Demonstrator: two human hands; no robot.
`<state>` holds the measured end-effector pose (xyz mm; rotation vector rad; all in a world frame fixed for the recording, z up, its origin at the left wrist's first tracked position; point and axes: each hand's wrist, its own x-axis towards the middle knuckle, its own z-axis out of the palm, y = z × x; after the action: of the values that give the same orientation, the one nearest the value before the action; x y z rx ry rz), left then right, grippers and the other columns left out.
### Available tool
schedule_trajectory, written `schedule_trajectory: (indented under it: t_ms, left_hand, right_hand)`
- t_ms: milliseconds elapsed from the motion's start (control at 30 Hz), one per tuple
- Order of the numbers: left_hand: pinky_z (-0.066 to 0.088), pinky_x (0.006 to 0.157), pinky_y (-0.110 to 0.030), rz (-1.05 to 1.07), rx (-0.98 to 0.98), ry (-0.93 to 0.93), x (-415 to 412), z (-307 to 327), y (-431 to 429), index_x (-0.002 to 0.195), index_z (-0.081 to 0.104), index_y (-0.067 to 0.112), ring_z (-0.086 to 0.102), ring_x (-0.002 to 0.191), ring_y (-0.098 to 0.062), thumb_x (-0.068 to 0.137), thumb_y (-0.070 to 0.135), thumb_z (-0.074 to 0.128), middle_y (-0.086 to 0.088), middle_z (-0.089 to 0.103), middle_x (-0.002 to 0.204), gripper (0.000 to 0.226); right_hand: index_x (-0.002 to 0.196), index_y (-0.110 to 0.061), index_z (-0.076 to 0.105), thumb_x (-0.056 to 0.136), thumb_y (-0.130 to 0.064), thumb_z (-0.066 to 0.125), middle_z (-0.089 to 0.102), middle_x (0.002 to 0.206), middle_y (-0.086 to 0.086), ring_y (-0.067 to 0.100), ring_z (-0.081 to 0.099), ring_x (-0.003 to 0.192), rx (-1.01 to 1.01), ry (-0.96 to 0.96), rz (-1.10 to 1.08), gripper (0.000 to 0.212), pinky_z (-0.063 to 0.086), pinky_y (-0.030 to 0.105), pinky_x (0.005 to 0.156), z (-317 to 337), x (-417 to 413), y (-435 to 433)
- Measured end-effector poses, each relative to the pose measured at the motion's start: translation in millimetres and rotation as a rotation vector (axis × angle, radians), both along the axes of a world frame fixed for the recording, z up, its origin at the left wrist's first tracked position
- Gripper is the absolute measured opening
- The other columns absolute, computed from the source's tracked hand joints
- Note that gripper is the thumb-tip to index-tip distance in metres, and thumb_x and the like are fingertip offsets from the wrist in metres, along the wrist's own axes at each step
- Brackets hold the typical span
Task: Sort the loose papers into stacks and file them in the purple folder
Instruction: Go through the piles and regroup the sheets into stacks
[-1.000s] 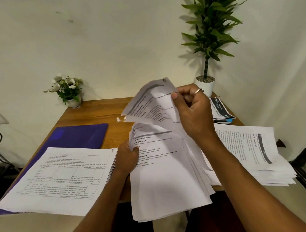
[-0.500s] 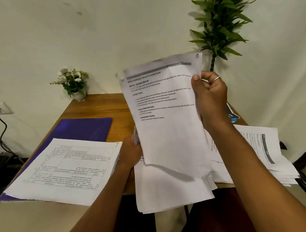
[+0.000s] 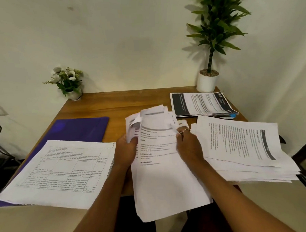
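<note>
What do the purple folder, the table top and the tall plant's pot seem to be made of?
Purple folder: probably plastic, smooth; a pale glare spot shows on its cover. Table top: wood or veneer, warm brown with grain streaks, low sheen. Pot: plain matte white, ceramic or plastic; cannot tell which.

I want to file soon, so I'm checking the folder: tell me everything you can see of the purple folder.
The purple folder lies flat on the left side of the wooden table, smooth with a faint sheen, plastic by the look. Its far part is bare; a stack of table-printed sheets rests on its near part, with one purple corner peeking out at the near left. Whether it holds papers cannot be told.
</note>
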<state>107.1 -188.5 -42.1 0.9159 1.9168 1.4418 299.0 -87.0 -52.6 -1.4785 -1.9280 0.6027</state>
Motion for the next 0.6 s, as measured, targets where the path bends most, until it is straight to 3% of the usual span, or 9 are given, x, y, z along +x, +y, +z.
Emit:
schedule_trajectory:
  t_ms: [100, 233, 400, 500, 600]
  left_hand:
    - [0.063, 0.074, -0.037, 0.037, 0.031, -0.061, -1.1, -3.3, 3.7, 0.112, 0.065, 0.021, 0.075, 0.088, -0.021, 0.098, 0.055, 0.054, 0.003, 0.075, 0.101, 0.039]
    - [0.061, 0.065, -0.029, -0.045, 0.028, -0.063, 1.5, 1.9, 3.2, 0.108, 0.066, 0.020, 0.076, 0.083, -0.019, 0.087, 0.068, 0.047, 0.004, 0.076, 0.095, 0.055]
    - [0.058, 0.060, -0.022, -0.053, -0.028, -0.040, 4.0, -1.1, 3.0, 0.104, 0.059, 0.026, 0.072, 0.081, -0.016, 0.098, 0.036, 0.064, 0.010, 0.070, 0.095, 0.012]
    - [0.051, 0.053, -0.017, -0.026, -0.055, -0.045, 0.9, -6.3, 5.9, 0.112, 0.053, 0.021, 0.067, 0.078, -0.012, 0.098, 0.016, 0.064, 0.012, 0.064, 0.095, 0.019]
    - [0.052, 0.054, -0.018, -0.023, -0.068, -0.022, -0.1, -8.5, 7.6, 0.114, 0.054, 0.021, 0.067, 0.078, -0.012, 0.097, 0.014, 0.064, 0.009, 0.066, 0.098, 0.021]
  right_hand:
    - [0.133, -0.020, 0.059, 0.107, -0.026, 0.045, 0.070, 0.120, 0.000, 0.018, 0.068, 0.103, 0.062, -0.122, 0.039, 0.030, 0.044, 0.019, 0.080, -8.5, -2.3, -4.6]
    - [0.131, -0.020, 0.058, 0.107, -0.025, 0.044, 0.069, 0.117, 0.000, 0.018, 0.067, 0.097, 0.089, -0.152, 0.038, 0.028, 0.044, 0.022, 0.075, -8.6, -3.0, -4.6]
    - [0.131, -0.020, 0.058, 0.106, -0.025, 0.046, 0.069, 0.115, -0.001, 0.015, 0.065, 0.094, 0.072, -0.138, 0.022, 0.027, 0.044, 0.021, 0.074, -11.5, -3.5, -1.7]
    - [0.131, -0.020, 0.058, 0.106, -0.024, 0.047, 0.068, 0.118, -0.001, 0.016, 0.065, 0.099, 0.062, -0.131, 0.019, 0.027, 0.045, 0.021, 0.077, -11.8, -3.3, 0.1]
    - [0.129, -0.020, 0.059, 0.106, -0.023, 0.047, 0.068, 0.118, -0.001, 0.016, 0.064, 0.099, 0.060, -0.121, 0.021, 0.026, 0.045, 0.020, 0.077, -13.0, -2.0, 0.4]
